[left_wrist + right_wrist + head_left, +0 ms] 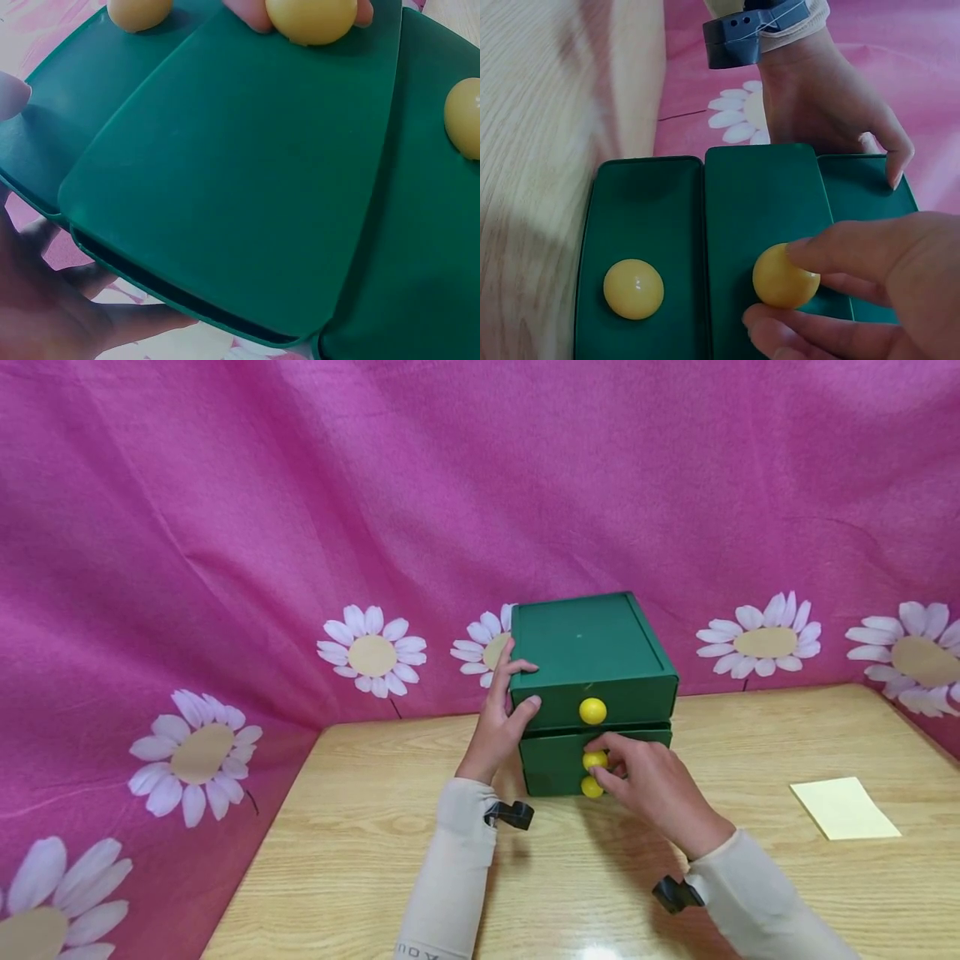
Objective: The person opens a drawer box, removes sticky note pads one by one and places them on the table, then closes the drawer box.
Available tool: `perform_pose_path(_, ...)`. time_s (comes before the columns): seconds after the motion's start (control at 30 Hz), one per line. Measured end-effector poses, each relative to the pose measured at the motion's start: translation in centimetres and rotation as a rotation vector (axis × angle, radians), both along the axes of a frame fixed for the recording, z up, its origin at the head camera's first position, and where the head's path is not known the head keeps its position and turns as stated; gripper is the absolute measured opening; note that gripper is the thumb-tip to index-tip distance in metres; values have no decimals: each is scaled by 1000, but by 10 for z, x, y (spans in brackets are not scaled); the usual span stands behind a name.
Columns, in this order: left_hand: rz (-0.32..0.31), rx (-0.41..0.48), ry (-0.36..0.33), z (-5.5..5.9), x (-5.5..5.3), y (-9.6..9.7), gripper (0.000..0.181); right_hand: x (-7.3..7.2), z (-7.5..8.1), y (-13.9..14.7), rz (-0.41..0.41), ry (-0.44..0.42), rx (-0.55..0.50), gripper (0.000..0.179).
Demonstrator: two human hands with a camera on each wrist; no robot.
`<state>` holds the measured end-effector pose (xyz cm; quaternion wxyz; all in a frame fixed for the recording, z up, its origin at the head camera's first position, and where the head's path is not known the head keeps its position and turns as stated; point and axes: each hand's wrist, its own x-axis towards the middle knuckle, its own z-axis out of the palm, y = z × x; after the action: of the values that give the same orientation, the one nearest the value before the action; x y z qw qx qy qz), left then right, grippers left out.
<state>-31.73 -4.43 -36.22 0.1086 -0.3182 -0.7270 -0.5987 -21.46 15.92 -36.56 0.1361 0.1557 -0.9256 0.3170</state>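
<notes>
Right grip point(658, 778) pinching middle yellow knob point(778, 280), left grip point(495, 723) spread wide, touching green drawer unit point(592, 662)

Your left hand point(49, 300) spreads beside the left green drawer front point(90, 112), thumb against its face, while at the top edge your right hand point(251, 11) pinches the yellow knob point(311, 19) on the middle drawer front point(225, 180), which juts forward

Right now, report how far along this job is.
Seemingly done: top drawer and bottom drawer look shut. In hand: the right hand pinches the yellow knob of the protruding middle drawer; left hand holds the green drawer unit. Likely remaining: opening or closing that drawer; direction unclear.
</notes>
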Motion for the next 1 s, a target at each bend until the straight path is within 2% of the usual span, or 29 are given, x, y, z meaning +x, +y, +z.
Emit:
perform_pose_path(0.23, 0, 1, -10, -1, 0, 0, 38, 4, 5, 1, 13, -20, 23, 21)
perform_pose_path(0.53, -11, 12, -11, 2, -1, 3, 38, 7, 6, 2, 33, 13, 52, 20)
perform_pose_path(0.63, -13, 2, -18, 2, 0, 3, 39, 9, 7, 2, 38, -1, 59, 20)
perform_pose_path(0.8, -22, -9, -37, 12, 11, 1, 39, 13, 11, 1, 51, -49, 66, 22)
perform_pose_path(0.9, -27, -4, -31, 22, 21, -1, 39, 14, 13, 0, 70, -51, 66, 21)
perform_pose_path(1.0, -33, -2, -31, 25, 26, 1, 39, 17, 14, 3, 78, -43, 66, 20)
